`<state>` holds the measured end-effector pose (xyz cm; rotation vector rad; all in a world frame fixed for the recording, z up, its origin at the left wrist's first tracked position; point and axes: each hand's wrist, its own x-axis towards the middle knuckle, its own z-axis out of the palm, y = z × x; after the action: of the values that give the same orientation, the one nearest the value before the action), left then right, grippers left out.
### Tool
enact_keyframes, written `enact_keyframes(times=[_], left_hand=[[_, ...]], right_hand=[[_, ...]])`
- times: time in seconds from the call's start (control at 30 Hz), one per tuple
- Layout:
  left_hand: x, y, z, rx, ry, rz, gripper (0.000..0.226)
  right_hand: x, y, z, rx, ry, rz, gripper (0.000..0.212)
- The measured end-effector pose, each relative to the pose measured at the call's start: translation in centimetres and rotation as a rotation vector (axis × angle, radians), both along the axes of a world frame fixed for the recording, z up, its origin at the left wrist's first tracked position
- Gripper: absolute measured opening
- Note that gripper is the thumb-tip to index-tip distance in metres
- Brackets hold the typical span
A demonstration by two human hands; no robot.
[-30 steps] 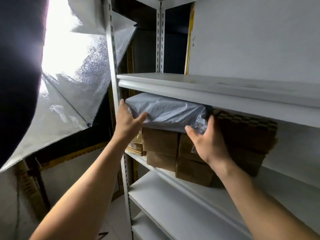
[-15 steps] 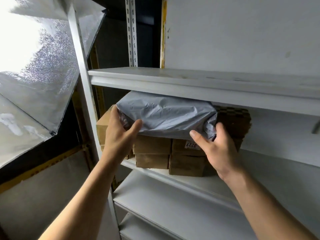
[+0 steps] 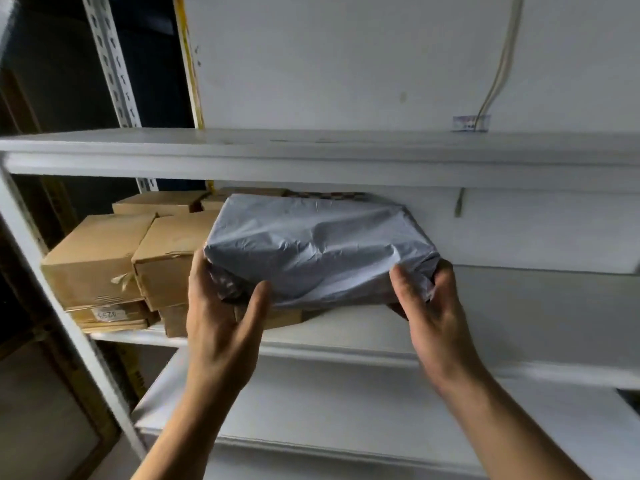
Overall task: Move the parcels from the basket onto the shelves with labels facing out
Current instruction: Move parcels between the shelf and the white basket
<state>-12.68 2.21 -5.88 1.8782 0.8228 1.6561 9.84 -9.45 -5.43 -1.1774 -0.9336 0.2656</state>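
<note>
A grey plastic-wrapped parcel (image 3: 311,247) lies on the middle shelf (image 3: 363,327), its near left part resting on low cardboard boxes. My left hand (image 3: 225,317) grips its near left corner, thumb on the front face. My right hand (image 3: 429,306) grips its near right corner, fingers curled round the side. No label shows on the grey wrap. The basket is out of view.
Several brown cardboard boxes (image 3: 104,258) stand at the shelf's left; one low box carries a small white label (image 3: 105,314). A checkered box (image 3: 332,195) peeks out behind the parcel. The upper shelf (image 3: 311,157) hangs close above. A white upright (image 3: 41,271) bounds the left. A cable (image 3: 498,60) runs down the wall.
The view has swung right and looks more downward on the shelf. The grey parcel has shifted right along the shelf, off most of the boxes. Both hands stay at its near corners.
</note>
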Motion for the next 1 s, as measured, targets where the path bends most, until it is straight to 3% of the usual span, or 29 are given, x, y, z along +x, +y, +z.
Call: enact_keyframes(times=[0.13, 0.33, 0.43, 0.53, 0.7, 0.8, 0.93, 1.0], left_hand=[[5.0, -4.8, -2.9, -0.125, -0.062, -0.163, 0.074], [13.2, -12.2, -4.4, -0.388, -0.128, -0.340, 0.035], [16.8, -12.9, -5.4, -0.707, -0.135, -0.493, 0.054], [19.9, -13.7, -6.2, -0.946, 0.053, -0.695, 0.090], [24.7, -18.0, -8.6, -1.148, 0.403, -1.046, 0.074], [27.8, -21.1, -11.0, -1.215, 0.413, -1.144, 0.062], [32.1, -24.9, -14.5, -1.237, 0.405, -1.203, 0.054], [33.8, -26.9, -16.2, -1.214, 0.415, -1.279, 0.047]], right_hand=[[3.7, -4.8, -0.6, 0.012, 0.328, -0.058, 0.051], [11.9, -12.4, -3.7, 0.025, 0.575, -0.326, 0.029], [15.9, -17.1, -5.6, 0.030, 0.626, -0.348, 0.023], [18.8, -22.1, -7.0, -0.001, 0.596, -0.359, 0.020], [21.5, -29.4, -9.0, -0.025, 0.663, -0.480, 0.037], [22.2, -32.5, -10.2, -0.049, 0.724, -0.589, 0.050], [20.7, -35.5, -12.1, -0.058, 0.737, -0.696, 0.087], [18.9, -36.9, -13.6, -0.089, 0.729, -0.717, 0.091]])
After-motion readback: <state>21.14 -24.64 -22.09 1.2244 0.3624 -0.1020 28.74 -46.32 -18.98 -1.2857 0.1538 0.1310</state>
